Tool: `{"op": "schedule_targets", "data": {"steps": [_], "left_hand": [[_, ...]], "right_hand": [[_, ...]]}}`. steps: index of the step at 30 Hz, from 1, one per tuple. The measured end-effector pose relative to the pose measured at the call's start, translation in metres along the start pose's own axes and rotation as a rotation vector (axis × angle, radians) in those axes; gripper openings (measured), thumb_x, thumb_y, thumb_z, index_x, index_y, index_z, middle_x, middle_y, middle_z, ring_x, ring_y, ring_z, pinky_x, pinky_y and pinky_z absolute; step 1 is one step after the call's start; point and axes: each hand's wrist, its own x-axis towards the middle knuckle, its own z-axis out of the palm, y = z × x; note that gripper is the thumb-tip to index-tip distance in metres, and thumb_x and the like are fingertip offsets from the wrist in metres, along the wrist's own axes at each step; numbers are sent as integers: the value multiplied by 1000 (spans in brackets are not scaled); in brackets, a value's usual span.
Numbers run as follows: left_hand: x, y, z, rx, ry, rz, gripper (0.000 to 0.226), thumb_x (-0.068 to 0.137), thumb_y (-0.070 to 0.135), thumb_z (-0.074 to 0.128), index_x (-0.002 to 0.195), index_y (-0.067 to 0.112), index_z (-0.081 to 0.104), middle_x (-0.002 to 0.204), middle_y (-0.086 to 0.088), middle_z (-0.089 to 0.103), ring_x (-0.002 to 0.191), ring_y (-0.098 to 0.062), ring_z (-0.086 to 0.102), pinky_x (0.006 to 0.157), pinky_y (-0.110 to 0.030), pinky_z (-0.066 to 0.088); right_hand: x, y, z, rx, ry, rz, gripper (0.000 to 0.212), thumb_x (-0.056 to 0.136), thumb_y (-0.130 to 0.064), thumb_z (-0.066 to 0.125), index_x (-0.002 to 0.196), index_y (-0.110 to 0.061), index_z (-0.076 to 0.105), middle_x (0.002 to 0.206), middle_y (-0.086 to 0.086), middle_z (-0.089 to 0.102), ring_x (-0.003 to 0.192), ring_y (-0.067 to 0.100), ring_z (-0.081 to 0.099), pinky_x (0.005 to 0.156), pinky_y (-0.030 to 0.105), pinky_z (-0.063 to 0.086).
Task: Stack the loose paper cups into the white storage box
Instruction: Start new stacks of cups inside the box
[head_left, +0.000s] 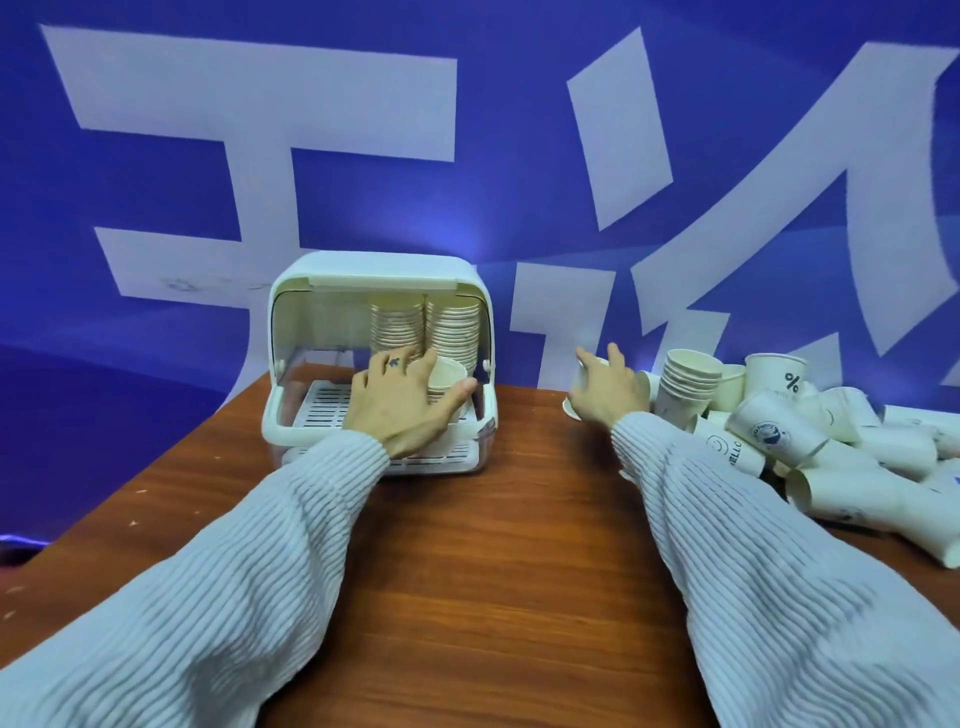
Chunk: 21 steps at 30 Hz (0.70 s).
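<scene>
The white storage box (311, 275) stands open at the table's far side, with two tall stacks of paper cups (451, 325) lying inside it. My left hand (400, 402) reaches into the box and holds a short cup stack (447, 375) between thumb and fingers. Right of the box, my right hand (608, 392) grips a single white paper cup (582, 371) just above the table. A heap of loose paper cups (810, 441) lies at the right, with a nested stack (688, 384) standing at its near-left edge.
The brown wooden table (493, 571) spreads between my two sleeves. Its left edge runs diagonally from the box toward the lower left. A blue banner with large white characters (519, 156) hangs close behind the box and the heap.
</scene>
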Motion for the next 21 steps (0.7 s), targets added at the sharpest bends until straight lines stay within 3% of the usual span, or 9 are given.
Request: {"op": "schedule_targets", "data": {"steps": [2,6,9,11,13,15,18,21], "left_hand": [[-3,-2,1,-59,56,16,83,91,82,19,157,32,29,159,-4,36,147,-25,22,116,-51,24],[-9,-2,1,-145,185,66,78,93,77,23,154,30,36,153,-1,43,146,-22,23,116,-48,26],[-11,5,-2,-191,209,76,76,93,73,26,150,27,42,151,0,45,147,-22,22,115,-49,26],[-13,12,-3,-214,244,102,72,92,71,32,147,25,46,148,1,47,147,-22,22,116,-50,27],[-15,22,-4,-244,278,169,69,90,65,44,143,23,51,144,2,50,147,-23,24,118,-49,29],[-16,35,-4,-273,305,281,66,87,59,55,140,20,54,141,0,53,145,-24,29,118,-46,31],[-18,62,-2,-326,280,396,77,80,64,63,143,20,52,143,-2,50,139,-26,40,113,-46,38],[-21,92,3,-326,119,384,94,75,61,74,152,24,36,150,-2,40,134,-27,47,106,-47,47]], "right_hand": [[4,5,10,50,-79,35,62,97,-29,54,155,-33,34,166,15,11,138,44,43,112,48,36],[4,8,14,195,21,4,41,97,-30,62,133,-21,47,140,15,42,111,40,61,97,46,49],[-3,7,3,124,54,-4,28,97,-29,59,122,-17,52,130,14,52,113,38,56,94,41,41],[-10,6,-6,212,85,21,24,93,-28,58,115,-20,53,124,12,55,115,36,55,96,41,43],[-22,5,-17,462,157,102,23,86,-31,59,106,-22,53,116,7,59,111,32,58,97,44,49],[-39,2,-29,901,147,212,23,83,-34,63,100,-20,56,113,9,65,104,28,66,92,46,55],[-76,-2,-42,1414,-125,294,20,90,-25,65,108,-16,62,115,20,69,92,25,73,77,35,59],[-106,4,-48,1622,-366,306,23,93,-23,65,113,-13,63,109,15,67,92,26,71,80,34,59]]}}
